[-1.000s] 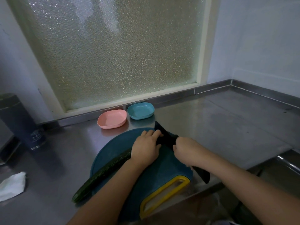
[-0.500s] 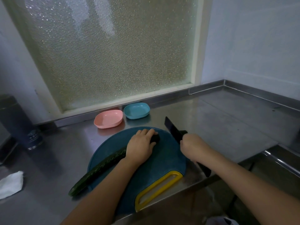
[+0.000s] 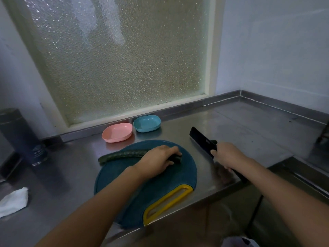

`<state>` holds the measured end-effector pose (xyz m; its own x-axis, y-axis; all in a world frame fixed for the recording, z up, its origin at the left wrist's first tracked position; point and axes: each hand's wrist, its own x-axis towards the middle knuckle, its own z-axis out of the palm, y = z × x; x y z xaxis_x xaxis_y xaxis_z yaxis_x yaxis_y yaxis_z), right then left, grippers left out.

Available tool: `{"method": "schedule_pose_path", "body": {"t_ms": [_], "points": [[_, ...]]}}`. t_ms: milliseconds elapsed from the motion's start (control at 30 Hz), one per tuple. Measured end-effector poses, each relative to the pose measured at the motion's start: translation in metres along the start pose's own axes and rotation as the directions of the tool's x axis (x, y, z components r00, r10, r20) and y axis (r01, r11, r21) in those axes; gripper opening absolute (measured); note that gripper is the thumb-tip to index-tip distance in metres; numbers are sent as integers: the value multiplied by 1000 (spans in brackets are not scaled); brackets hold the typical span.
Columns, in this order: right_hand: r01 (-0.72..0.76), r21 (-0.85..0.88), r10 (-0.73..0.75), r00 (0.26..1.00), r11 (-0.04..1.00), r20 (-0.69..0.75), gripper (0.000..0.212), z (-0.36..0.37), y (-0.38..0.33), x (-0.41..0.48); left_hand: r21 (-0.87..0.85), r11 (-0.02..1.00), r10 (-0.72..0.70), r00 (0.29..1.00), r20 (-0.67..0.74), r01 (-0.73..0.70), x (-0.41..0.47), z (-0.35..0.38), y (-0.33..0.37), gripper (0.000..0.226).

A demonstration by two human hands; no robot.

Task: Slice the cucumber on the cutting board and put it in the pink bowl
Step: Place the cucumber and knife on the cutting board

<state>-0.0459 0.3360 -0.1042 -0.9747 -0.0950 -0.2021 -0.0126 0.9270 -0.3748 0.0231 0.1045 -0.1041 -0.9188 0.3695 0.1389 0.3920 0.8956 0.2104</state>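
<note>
A long dark green cucumber [image 3: 122, 155] lies across the far part of the round teal cutting board [image 3: 169, 182]. Its left end sticks out past the board's rim. My left hand [image 3: 158, 161] grips the cucumber's right end and hides part of it. To the right of the board, my right hand [image 3: 228, 155] holds a black knife [image 3: 202, 139] by its handle, with the blade pointing away over the steel counter. The pink bowl [image 3: 117, 132] sits empty behind the board, near the window.
A blue bowl [image 3: 147, 123] stands right of the pink one. A dark cylindrical container [image 3: 19, 136] is at far left, and a crumpled white tissue [image 3: 13, 200] lies at the left front. The board's yellow handle [image 3: 167, 202] overhangs the counter edge. A sink edge [image 3: 302, 177] is at right.
The cucumber has turned and slid fully onto the board under my left hand. My right hand has drawn the knife off the board, out to the right.
</note>
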Motion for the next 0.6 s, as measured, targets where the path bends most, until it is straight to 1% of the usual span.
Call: {"method": "schedule_pose_path", "body": {"t_ms": [67,133,200,267,300,367,433,500,533,600], "points": [[26,-18,-26,999,1000,-21,36,1,0,2,-40,999,17,998,52,-15,-5,0,3,34],[52,-49,-55,997,997,-57,35,1,1,3,-130,991,6,999,52,1,-11,0,3,31],[75,-86,-83,992,993,-93,39,2,5,6,-219,975,-36,999,32,42,-15,1,2,31],[88,-103,-99,989,991,-106,41,1,5,10,-289,952,-116,993,-22,105,-15,1,-2,29],[94,-110,-105,989,990,-104,40,1,5,11,-316,937,-182,981,-68,152,-15,3,-5,27],[110,-116,-122,987,987,-102,37,0,2,13,-342,903,-330,928,-170,259,-15,9,-11,24],[157,-120,-171,978,980,-116,35,-1,-2,10,-326,883,-427,868,-255,338,-16,19,-13,25],[259,-162,-285,945,952,-160,35,-5,-6,1,-346,862,-479,817,-320,370,-19,27,-11,34],[310,-182,-342,921,933,-185,35,-7,-7,-6,-371,846,-507,792,-340,383,-21,30,-10,43],[384,-208,-426,879,899,-215,38,-12,-9,-22,-373,820,-556,757,-344,434,-24,33,-10,69]]}}
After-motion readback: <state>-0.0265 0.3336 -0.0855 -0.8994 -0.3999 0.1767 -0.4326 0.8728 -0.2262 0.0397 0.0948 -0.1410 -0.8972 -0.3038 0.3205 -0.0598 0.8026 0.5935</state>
